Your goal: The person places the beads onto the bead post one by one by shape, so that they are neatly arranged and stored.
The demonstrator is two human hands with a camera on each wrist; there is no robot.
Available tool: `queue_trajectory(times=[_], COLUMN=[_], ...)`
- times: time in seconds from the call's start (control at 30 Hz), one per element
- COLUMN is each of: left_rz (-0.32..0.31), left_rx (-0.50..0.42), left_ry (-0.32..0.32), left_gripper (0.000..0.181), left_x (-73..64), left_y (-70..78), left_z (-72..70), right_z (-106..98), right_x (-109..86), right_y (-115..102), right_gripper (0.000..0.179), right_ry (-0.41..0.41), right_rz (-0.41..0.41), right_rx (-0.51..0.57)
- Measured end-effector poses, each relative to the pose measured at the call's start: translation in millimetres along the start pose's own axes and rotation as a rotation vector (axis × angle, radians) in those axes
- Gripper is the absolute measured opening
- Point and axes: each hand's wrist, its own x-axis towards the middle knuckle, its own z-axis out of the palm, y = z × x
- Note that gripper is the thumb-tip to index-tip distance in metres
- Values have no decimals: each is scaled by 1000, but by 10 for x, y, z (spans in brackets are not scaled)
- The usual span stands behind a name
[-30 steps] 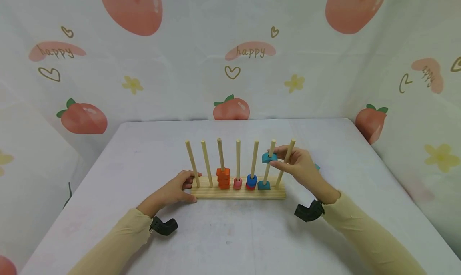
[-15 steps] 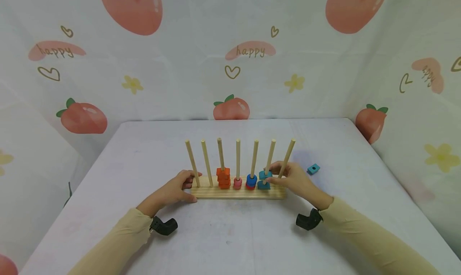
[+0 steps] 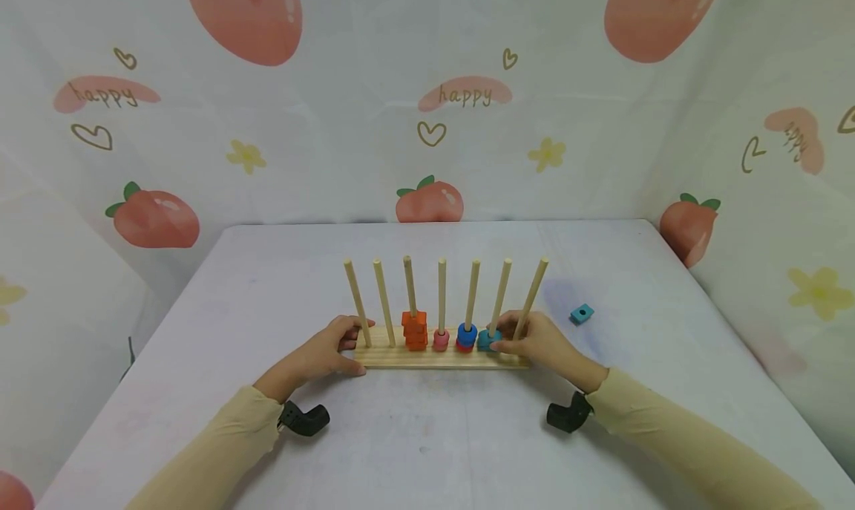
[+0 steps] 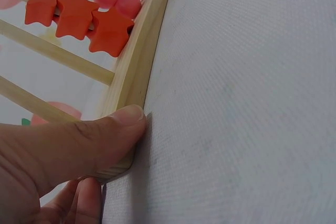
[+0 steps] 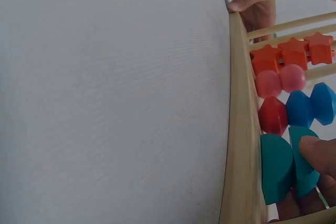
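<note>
A wooden peg rack [image 3: 427, 360] with several upright pegs stands mid-table. My left hand [image 3: 319, 350] grips its left end, the thumb on the front edge and fingers behind, as the left wrist view shows too. My right hand [image 3: 548, 349] pinches a teal half-round bead [image 5: 304, 178] on the second peg from the right. That bead sits down against, or nearly against, another teal bead [image 5: 275, 166] at the base. Other pegs carry orange star beads [image 3: 415, 332], pink round beads [image 3: 441, 340], and blue beads [image 3: 466, 335] above a red one [image 5: 272, 115].
A loose teal bead [image 3: 582, 314] with a hole lies on the white table [image 3: 427, 436], right of the rack. Two leftmost pegs and the rightmost peg carry no beads. A printed curtain [image 3: 334, 146] hangs behind and beside the table.
My right hand has slid the teal bead down its peg from near the top to the lower bead. The loose teal bead has come into full view. My left hand has stayed put.
</note>
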Motion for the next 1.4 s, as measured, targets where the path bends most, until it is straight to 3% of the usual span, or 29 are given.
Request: queue_trajectory(times=[0.77,0.9,1.03,1.4], left_rz=[33,33,36,37], left_rx=[-48,-56,-62,-48], left_ry=[-41,-40,-42,-41], left_gripper=[81,81,82,81], left_x=[-13,-12,-10,-15], left_y=[23,15,9,18], left_z=[-2,0,0,6], right_z=[-87,-221,-423,-998], right_x=[-60,-81,-114,-220], right_y=[-30,-10,-18,56], right_gripper=[32,38,43,48], right_ry=[-33,-46,-44,3], right_rz=[-29,-55,-65,25], right_rx=[65,103,72,-15])
